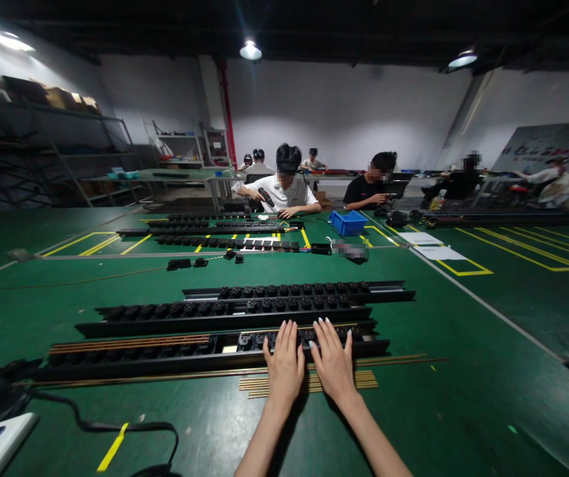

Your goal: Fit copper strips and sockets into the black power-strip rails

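My left hand (284, 364) lies palm down with its fingers stretched over the nearest long black rail (155, 366). Beside it, my right hand (334, 361) reaches across the same rail, its fingers also extended. Under and around the fingertips sit small black modules (248, 341) set in the rail; the fingers hide several of them. A thin brass rod (259, 331) runs along this row toward my hands. Copper-coloured rods (130, 343) rest on the rail's left half. Short brass rods (363, 379) lie on the table beneath my wrists, near longer thin rods (175, 379).
Two more module-filled rails, a middle one (214, 322) and a far one (388, 295), lie beyond on the green table (463, 411). A white phone (3, 440) and black cable (157, 425) are at left. A blue bin (348, 223) stands near co-workers seated opposite.
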`<state>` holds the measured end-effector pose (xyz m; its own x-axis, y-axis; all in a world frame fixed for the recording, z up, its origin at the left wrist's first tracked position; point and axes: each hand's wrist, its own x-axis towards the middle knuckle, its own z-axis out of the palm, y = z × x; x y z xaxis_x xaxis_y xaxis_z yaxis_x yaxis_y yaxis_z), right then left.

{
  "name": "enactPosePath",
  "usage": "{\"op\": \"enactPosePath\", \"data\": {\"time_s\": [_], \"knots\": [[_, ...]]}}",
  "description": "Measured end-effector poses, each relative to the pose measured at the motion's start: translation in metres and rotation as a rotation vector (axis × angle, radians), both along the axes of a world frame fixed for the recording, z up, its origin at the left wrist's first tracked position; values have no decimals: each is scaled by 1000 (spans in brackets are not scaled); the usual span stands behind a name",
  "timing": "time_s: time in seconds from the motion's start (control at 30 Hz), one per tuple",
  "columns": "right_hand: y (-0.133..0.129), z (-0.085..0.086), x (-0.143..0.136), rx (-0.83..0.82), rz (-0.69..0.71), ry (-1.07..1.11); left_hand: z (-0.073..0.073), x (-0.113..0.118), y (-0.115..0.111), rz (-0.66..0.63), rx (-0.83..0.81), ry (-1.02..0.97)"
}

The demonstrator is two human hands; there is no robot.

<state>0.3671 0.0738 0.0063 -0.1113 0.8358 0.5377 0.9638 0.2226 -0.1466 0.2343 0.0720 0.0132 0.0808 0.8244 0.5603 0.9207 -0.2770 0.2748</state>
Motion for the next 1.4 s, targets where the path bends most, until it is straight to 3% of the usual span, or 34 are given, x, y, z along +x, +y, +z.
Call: {"op": "enactPosePath", "data": {"time_s": [0.47, 0.73, 0.9, 1.4], "knots": [[0, 1, 20, 8, -108, 1, -1, 0, 0, -8, 6, 0], [1, -9, 31, 23, -98, -33, -2, 0, 0, 10, 7, 18], [1, -12, 38, 36, -167, -15, -4, 0, 1, 7, 0, 18], [5, -21, 54, 75, -142, 42, -1, 1, 0, -9, -12, -18]]}}
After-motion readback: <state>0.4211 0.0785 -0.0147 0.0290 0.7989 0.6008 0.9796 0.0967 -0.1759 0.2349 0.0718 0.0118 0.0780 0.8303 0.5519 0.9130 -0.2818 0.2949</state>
